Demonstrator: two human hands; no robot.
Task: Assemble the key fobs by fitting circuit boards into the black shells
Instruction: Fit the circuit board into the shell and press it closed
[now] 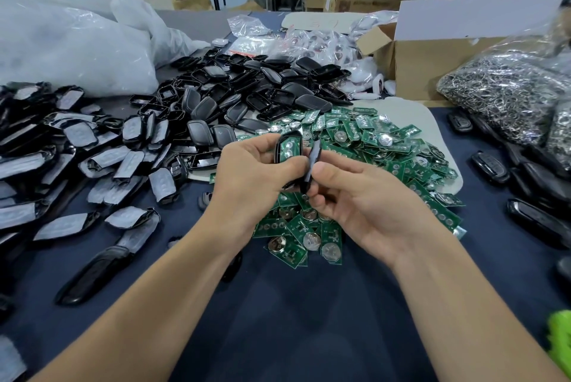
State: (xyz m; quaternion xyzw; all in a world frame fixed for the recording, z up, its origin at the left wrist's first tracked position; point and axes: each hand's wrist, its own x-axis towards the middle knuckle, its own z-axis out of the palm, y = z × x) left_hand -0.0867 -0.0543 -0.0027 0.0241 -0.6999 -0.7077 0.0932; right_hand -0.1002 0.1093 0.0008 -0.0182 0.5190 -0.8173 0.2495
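Note:
My left hand (253, 174) grips a black shell half (289, 146) with a green circuit board seated inside it, open side facing me. Right beside it, my right hand (355, 199) pinches a second black shell piece (312, 165), held edge-on and nearly touching the first. Both are held above a heap of green circuit boards (386, 149) with round coin cells. More black shells (247, 94) are piled behind the heap.
Film-covered shell pieces (61, 159) spread over the left of the dark blue table (293, 320). Finished black fobs (525, 190) lie at the right, below a bag of metal key rings (506, 94). A cardboard box (432, 57) and white plastic bags (71, 47) stand behind.

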